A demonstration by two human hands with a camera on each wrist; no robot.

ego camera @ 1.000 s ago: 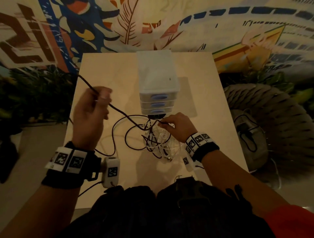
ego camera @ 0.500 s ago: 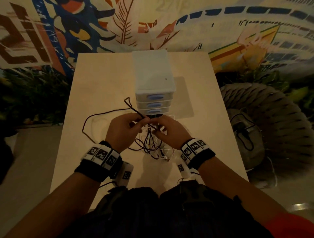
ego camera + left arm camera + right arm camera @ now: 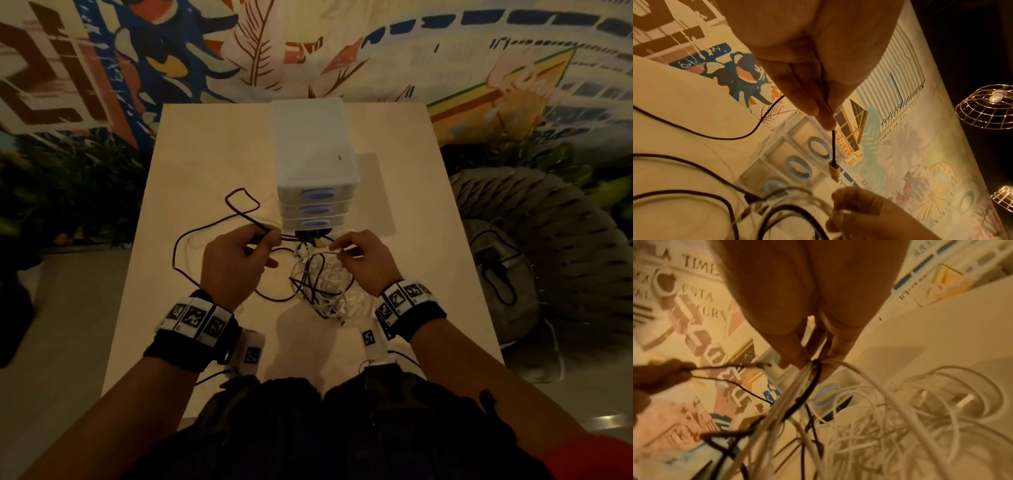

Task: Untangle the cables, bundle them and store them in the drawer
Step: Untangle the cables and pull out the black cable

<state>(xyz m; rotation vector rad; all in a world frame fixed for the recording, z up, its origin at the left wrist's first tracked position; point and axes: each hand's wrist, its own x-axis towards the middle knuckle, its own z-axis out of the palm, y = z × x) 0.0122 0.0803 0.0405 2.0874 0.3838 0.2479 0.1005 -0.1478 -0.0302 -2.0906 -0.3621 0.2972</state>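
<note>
A white three-drawer unit (image 3: 313,171) with blue handles stands mid-table, all drawers closed. In front of it lies a tangle of white and black cables (image 3: 325,287). My left hand (image 3: 270,238) pinches a black cable (image 3: 833,146) just behind its yellow plug (image 3: 834,170); the rest of that cable loops over the table (image 3: 239,202) to the left. My right hand (image 3: 337,248) pinches several white strands and a black one (image 3: 816,365) at the top of the tangle, lifting them slightly. In the right wrist view the white cables (image 3: 900,418) spread out below.
The pale table (image 3: 411,205) ends close to my body, and its left edge is near the black loop. A woven round seat (image 3: 548,246) with a dark bag on it stands to the right. Plants (image 3: 68,192) and a mural wall lie behind and left.
My left hand came down from the upper left to meet the right hand at the tangle, then drew a little left with the black cable's plug end. The black cable now lies slack.
</note>
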